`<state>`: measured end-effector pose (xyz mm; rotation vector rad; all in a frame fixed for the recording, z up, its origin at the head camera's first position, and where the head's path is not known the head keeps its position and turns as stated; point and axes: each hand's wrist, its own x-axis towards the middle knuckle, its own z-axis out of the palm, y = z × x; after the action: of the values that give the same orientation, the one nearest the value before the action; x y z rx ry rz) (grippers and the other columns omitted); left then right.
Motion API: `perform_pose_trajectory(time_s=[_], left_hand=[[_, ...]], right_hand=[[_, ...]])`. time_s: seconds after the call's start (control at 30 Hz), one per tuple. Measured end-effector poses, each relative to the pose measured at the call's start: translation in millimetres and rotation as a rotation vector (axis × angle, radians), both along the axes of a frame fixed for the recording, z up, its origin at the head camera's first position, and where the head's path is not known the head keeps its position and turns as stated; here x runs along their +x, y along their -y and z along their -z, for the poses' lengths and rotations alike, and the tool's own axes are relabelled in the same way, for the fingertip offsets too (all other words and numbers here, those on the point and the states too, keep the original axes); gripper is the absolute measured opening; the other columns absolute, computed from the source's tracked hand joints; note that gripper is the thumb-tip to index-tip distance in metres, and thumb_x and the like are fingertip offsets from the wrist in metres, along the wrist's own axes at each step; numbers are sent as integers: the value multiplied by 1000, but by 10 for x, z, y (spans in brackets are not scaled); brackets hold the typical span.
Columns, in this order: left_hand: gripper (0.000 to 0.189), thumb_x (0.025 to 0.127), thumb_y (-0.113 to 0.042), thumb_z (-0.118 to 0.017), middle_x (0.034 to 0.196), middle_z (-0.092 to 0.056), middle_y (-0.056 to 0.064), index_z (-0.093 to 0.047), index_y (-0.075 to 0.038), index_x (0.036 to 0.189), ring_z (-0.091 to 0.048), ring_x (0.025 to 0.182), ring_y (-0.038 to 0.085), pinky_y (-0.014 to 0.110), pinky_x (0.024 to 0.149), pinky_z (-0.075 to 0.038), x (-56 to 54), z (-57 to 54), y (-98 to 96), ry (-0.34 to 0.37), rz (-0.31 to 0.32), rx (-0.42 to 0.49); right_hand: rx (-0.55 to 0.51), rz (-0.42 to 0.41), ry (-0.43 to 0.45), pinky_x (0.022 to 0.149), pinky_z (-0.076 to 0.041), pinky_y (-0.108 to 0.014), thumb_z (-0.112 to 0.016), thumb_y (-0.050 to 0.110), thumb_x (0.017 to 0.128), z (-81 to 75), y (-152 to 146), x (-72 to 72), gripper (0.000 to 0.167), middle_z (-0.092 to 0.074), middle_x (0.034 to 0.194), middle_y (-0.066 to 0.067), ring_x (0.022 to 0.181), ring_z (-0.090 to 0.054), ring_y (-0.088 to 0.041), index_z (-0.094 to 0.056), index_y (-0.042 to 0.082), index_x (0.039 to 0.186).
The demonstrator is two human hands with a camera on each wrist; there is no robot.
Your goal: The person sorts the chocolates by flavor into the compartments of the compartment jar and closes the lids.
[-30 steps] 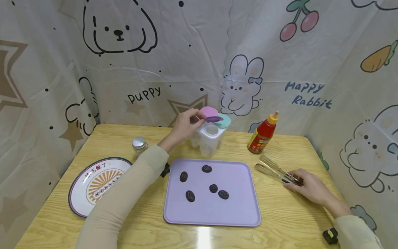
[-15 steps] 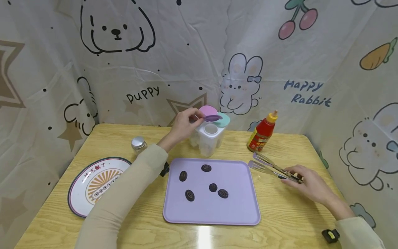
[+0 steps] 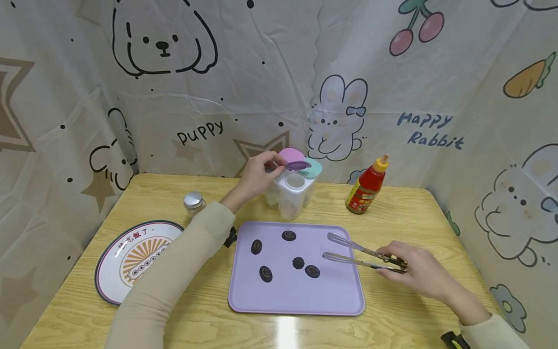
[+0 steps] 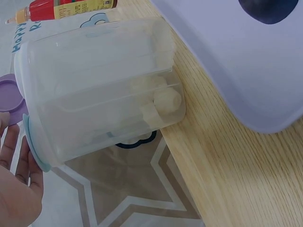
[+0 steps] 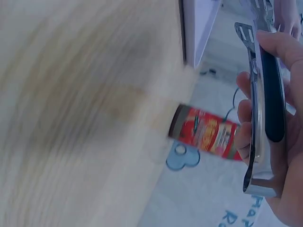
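Observation:
My left hand [image 3: 256, 175] pinches the raised purple lid [image 3: 298, 166] of a clear plastic storage container [image 3: 291, 203] behind the tray. Below that lid its round opening is uncovered, while the pink lid [image 3: 291, 155] and the teal lid [image 3: 313, 168] lie flat. Pale round pieces [image 4: 166, 100] show inside at the bottom in the left wrist view. My right hand [image 3: 420, 271] grips metal tongs [image 3: 365, 250] with dark handle grips. Their two arms are spread, tips over the right part of the lilac tray [image 3: 335, 298], nothing between them. Several dark chocolates [image 3: 312, 271] lie on the tray.
A red sauce bottle [image 3: 367, 191] with a yellow cap stands at the back right. To the left are a silver-lidded glass jar [image 3: 194, 201] and a printed plate [image 3: 114, 269], partly covered by my left sleeve. A patterned curtain [image 3: 261, 106] surrounds the table.
My right hand has carried the tongs leftward from the table on the right to over the tray, and their arms have spread wider. The left hand keeps its place at the purple lid.

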<state>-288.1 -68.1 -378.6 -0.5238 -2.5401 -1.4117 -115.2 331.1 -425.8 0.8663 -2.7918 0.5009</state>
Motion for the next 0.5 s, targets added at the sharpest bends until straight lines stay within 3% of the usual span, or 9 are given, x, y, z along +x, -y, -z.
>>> perform_pose_trajectory(time_s=[0.23,0.5], left_hand=[[11,102,-16,-71,115,-74,9,-72,-10,111,-67,104,26,40,95,-57,3,10,6,1,0,-6],[10,101,-15,-71,114,-75,9,-73,-10,110,-67,103,26,40,95,-57,1,12,12,-13,5,0]], right_hand=[[-1,-84,37,59,-44,-16,-89,28,85,124,168,81,25,-68,88,16,72,-52,8,-76,21,105],[10,-104,98,60,-44,-16,-85,35,89,212,242,124,22,-68,90,18,74,-51,8,-76,22,105]])
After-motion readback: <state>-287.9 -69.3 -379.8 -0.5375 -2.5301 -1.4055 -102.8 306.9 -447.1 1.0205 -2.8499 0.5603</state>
